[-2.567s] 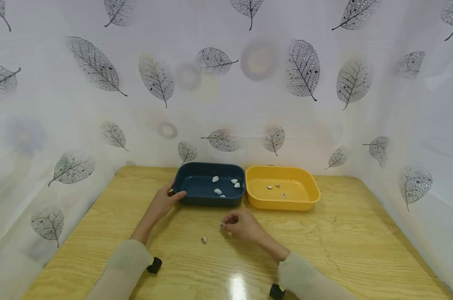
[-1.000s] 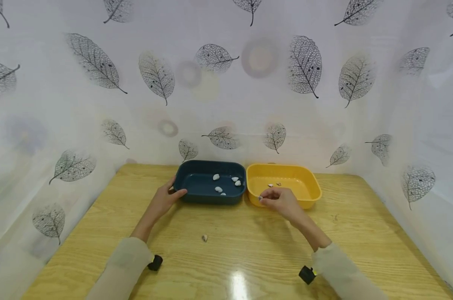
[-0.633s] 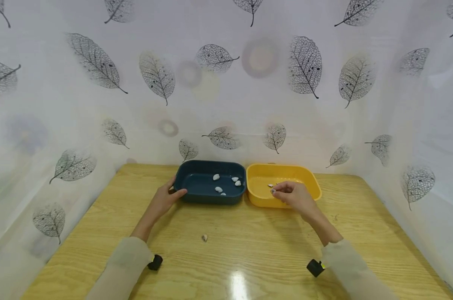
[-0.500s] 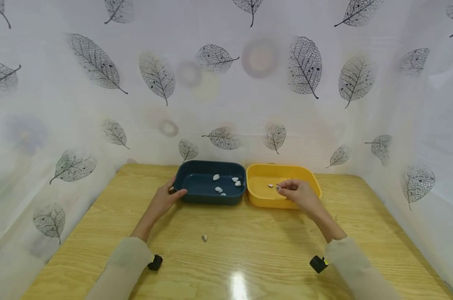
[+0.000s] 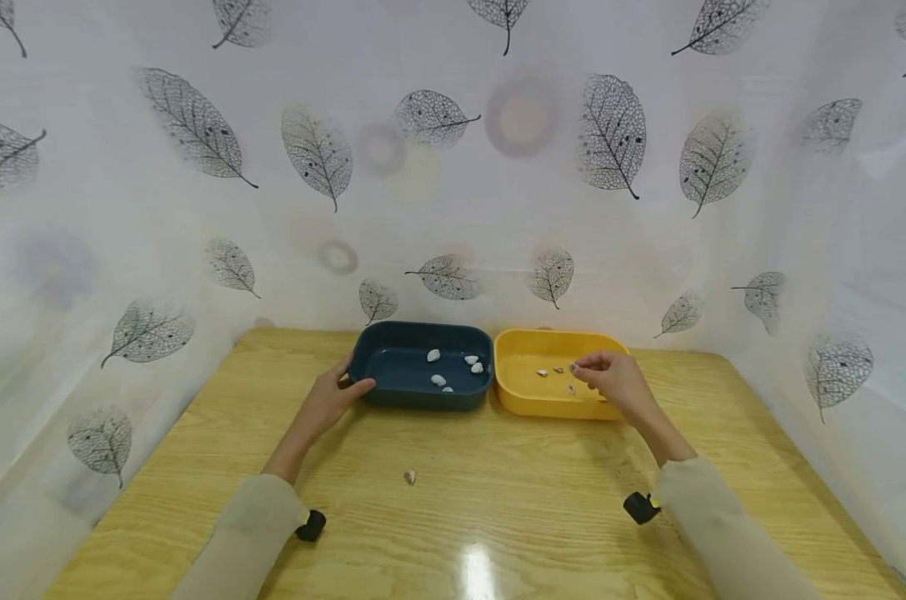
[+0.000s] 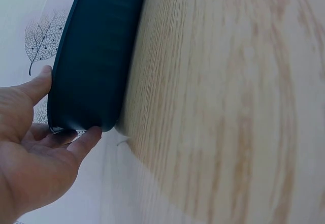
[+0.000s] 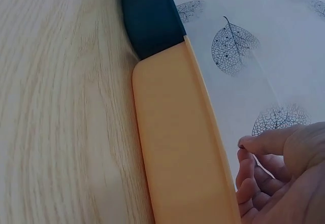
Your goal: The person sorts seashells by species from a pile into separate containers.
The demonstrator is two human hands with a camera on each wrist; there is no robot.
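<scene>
My left hand (image 5: 328, 400) grips the left end of a dark blue plastic tray (image 5: 411, 400), thumb at the rim and fingers against the outer end wall. Several white shells (image 5: 433, 356) lie inside it. Over the right part of a yellow tray (image 5: 550, 408), my right hand (image 5: 618, 379) pinches a small shell (image 5: 573, 367) between thumb and forefinger. In the right wrist view, only a tiny bit shows at those fingertips. Below it, 3 small brownish shells, one nearest the hand (image 5: 571, 389), lie on the yellow floor. Another small shell (image 5: 410, 477) lies on the table.
Both trays stand side by side at the back of the wood-grain table (image 5: 453, 533). Close behind them hangs a white curtain (image 5: 453, 208) with a leaf print, which also closes off both sides.
My right hand has carried a small shell from the table's middle up and rightward over the yellow tray. The left hand has stayed on the blue tray.
</scene>
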